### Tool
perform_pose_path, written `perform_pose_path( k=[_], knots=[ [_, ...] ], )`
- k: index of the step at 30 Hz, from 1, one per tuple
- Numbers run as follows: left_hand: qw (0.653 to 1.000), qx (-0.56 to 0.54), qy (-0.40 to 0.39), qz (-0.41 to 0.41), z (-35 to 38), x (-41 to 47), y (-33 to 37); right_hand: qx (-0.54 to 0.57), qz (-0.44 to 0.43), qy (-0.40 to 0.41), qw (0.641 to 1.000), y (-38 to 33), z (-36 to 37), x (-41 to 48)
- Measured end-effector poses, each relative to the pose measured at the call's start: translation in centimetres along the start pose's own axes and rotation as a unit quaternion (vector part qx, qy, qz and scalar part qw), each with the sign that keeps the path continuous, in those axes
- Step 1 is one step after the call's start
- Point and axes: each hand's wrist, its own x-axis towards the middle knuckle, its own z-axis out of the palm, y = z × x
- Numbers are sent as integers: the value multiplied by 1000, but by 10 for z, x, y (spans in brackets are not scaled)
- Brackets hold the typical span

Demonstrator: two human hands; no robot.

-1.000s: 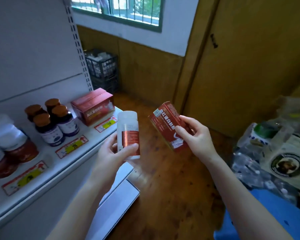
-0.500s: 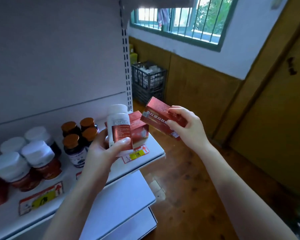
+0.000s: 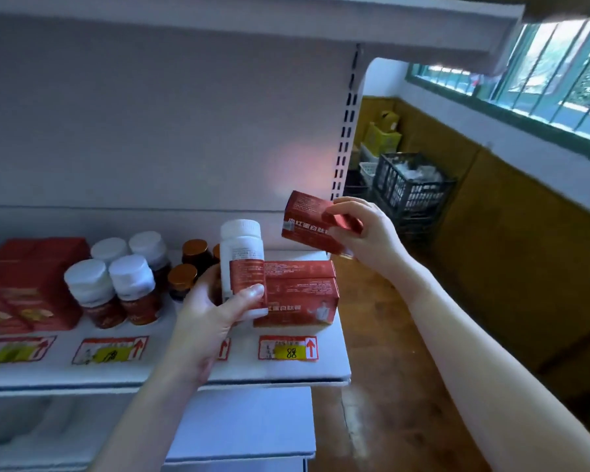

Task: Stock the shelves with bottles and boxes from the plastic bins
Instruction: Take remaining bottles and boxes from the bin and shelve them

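My left hand [image 3: 207, 321] grips a white bottle [image 3: 242, 260] with a red label, held upright in front of the white shelf [image 3: 286, 371]. My right hand [image 3: 365, 235] holds a red box [image 3: 307, 226] tilted in the air, just above the stacked red boxes [image 3: 300, 298] at the shelf's right end. On the shelf stand white-capped bottles [image 3: 111, 287], brown-capped dark bottles [image 3: 189, 264] and more red boxes [image 3: 24, 287] at the left.
Price tags [image 3: 288, 347] line the shelf's front edge. Another shelf [image 3: 252, 22] hangs overhead and a lower one [image 3: 246, 424] sits below. A black crate [image 3: 411, 185] and yellow and white baskets [image 3: 382, 139] stand on the wooden floor by the wall under the window.
My view has swung left and up toward the shelf. Both hands have come closer to it, and the red box now hovers over the stacked red boxes.
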Motion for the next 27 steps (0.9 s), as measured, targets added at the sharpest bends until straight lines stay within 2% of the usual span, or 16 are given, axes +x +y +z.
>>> perform_pose_path(
  k=[12,16,27],
  knots=[
    [994,56,92,0,8,-20,-11,-20,-75,-167,983,27,36,46],
    [992,63,109,-4,1,-23,-11,-1,-61,-219,974,37,49,43],
    [992,60,110,-25,0,-22,-15,13,3,-262,965,48,65,40]
  ],
)
